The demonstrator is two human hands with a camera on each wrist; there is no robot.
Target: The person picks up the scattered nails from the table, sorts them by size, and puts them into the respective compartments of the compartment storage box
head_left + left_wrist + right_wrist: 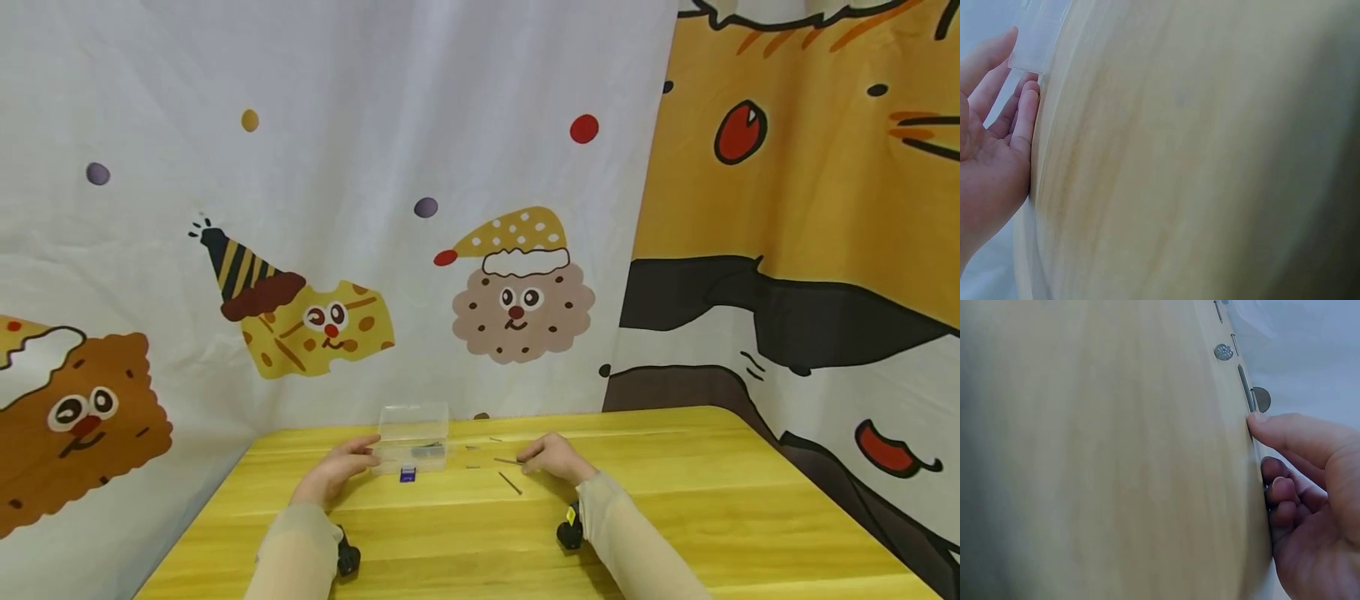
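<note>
A clear plastic box [411,422] stands near the table's back edge with its lid raised and some thin metal pieces [427,450] inside. My left hand [339,470] is at the box's left side, fingers extended and touching its wall; the left wrist view shows the fingertips by a corner of the box [1034,44]. To the right, my right hand [557,458] pinches the end of a long nail [506,461] lying on the table. In the right wrist view the thumb is on that nail [1245,387], the other fingers curled. Another long nail [511,483] lies just in front.
Several smaller nails [472,467] lie between the box and my right hand. A blue label [407,475] shows at the box's front. Behind the yellow wooden table [450,542] hangs a printed curtain [337,125].
</note>
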